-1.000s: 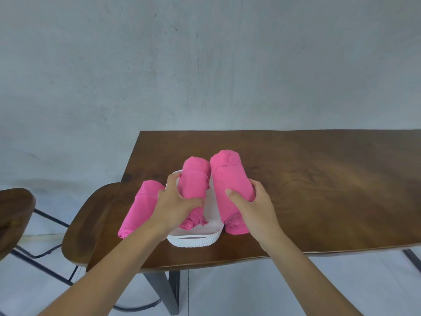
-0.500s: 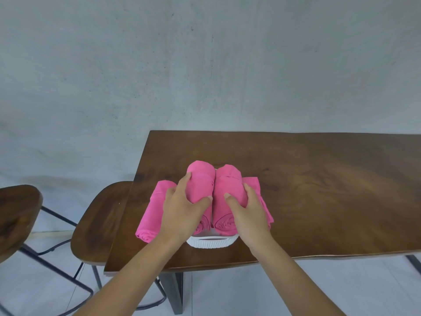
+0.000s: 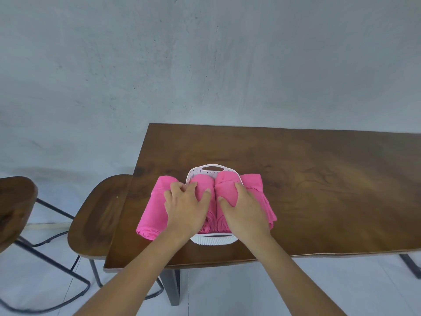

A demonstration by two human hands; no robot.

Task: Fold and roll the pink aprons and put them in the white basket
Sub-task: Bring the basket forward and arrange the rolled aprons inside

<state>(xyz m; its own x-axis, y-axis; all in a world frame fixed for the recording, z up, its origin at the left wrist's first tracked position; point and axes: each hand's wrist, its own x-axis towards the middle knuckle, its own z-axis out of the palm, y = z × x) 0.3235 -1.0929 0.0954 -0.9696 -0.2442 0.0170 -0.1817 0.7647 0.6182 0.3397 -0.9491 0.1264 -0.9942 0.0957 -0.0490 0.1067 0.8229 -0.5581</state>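
Observation:
The white basket [image 3: 213, 240] stands on the brown table near its front left corner. Two rolled pink aprons lie side by side in it. My left hand [image 3: 186, 207] grips the left roll [image 3: 203, 182], thumb in the gap between the rolls and fingers over its outer side. My right hand [image 3: 245, 209] grips the right roll [image 3: 226, 181] the same way. A third rolled apron [image 3: 152, 209] lies on the table against the basket's left side. A fourth pink apron [image 3: 258, 187] lies against its right side, partly hidden by my right hand.
The table [image 3: 319, 190] runs off to the right and back to a grey wall. A wooden stool [image 3: 100, 215] stands at the table's left end, with a second stool [image 3: 16, 201] further left.
Both hands brought the two rolls together and lowered them into the basket. The basket's far handle now shows beyond the rolls.

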